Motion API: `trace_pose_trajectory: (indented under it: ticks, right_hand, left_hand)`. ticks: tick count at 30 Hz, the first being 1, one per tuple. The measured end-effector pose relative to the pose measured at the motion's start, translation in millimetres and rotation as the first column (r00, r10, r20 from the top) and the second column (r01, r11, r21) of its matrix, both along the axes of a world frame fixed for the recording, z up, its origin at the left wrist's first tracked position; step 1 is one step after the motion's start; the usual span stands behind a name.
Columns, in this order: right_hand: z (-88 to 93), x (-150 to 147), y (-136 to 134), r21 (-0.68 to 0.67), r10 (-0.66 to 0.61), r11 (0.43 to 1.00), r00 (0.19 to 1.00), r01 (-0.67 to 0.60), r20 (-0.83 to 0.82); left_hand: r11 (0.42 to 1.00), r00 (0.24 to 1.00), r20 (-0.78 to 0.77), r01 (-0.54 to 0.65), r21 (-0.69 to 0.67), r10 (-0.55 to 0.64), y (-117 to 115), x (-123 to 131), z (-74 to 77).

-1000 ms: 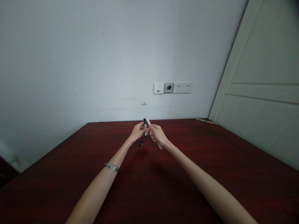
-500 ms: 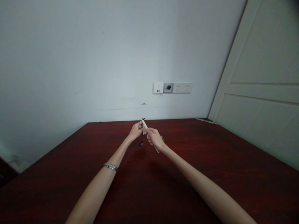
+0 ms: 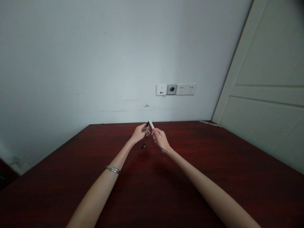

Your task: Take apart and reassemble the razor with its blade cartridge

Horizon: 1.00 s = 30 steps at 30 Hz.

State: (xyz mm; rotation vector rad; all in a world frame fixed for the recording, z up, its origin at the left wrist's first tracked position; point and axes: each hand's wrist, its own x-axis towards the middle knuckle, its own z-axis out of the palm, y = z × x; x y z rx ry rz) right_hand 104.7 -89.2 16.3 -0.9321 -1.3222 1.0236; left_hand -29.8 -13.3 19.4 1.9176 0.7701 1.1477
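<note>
My left hand [image 3: 139,133] is closed around a slim, short grey stick with black ends [image 3: 147,128], held nearly upright; its kind is too small to make out. Just to the right, my right hand [image 3: 161,139] grips a narrow white stick [image 3: 151,124], tilted with its tip up and to the left. That tip is close to the top of the grey and black stick; whether they touch I cannot tell. Below my left hand, a small black piece [image 3: 143,146] like a cap lies on the table.
The dark red wooden table [image 3: 190,152] runs back to a pale wall [image 3: 118,63]. Sockets and switches [image 3: 185,89] are set in the wall. A light panelled door [image 3: 261,107] stands at the right, and a thin pale strip [image 3: 210,123] lies at the table's back right edge.
My right hand has shifted slightly right with the white stick, whose tip has moved right and up a little. More of the grey and black stick shows now. My left hand has barely moved.
</note>
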Motion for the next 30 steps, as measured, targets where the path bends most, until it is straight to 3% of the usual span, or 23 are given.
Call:
trace_pose_trajectory:
  ticks: [5, 8, 10, 12, 15, 17, 22, 30]
  right_hand:
    - [-7.8, 3, 7, 0.031, 0.032, 0.999, 0.999, -0.031, -0.03]
    - [2.2, 20, 13, 0.121, -0.142, 0.985, 0.98, 0.126, 0.137]
    - [12.9, 36, 14, 0.188, -0.321, 0.944, 0.887, 0.272, 0.333]
    - [23.7, 49, 13, 0.261, -0.461, 0.887, 0.712, 0.38, 0.53]
    - [35.6, 57, 6, 0.382, -0.538, 0.836, 0.451, 0.394, 0.712]
    - [40.4, 54, 0, 0.436, -0.543, 0.832, 0.342, 0.345, 0.767]
    - [47.5, 41, -6, 0.469, -0.529, 0.837, 0.199, 0.28, 0.825]
    - [49.4, 65, 1, 0.521, -0.582, 0.786, 0.114, 0.334, 0.805]
  left_hand:
    - [0.999, 1.0, 0.02, 0.005, -0.05, -0.004, 7, -3, -5.5]
    - [1.0, 1.0, -0.02, -0.006, -0.027, 0.005, 7, -4, -5.9]
    - [1.0, 0.999, -0.044, -0.005, 0.003, 0.005, 5, -5, -5.2]
    - [1.0, 0.998, -0.061, 0.014, 0.025, -0.012, 4, -4, -4.7]
    - [0.998, 0.996, -0.081, 0.034, 0.045, -0.03, 4, -3, -5.1]
    - [0.997, 0.995, -0.093, 0.029, 0.066, -0.023, 4, -3, -5.8]
    - [0.993, 0.991, -0.135, 0.004, 0.118, 0.012, 2, -4, -5.5]
    - [0.991, 0.993, -0.109, -0.024, 0.131, 0.039, 2, -8, -3.0]
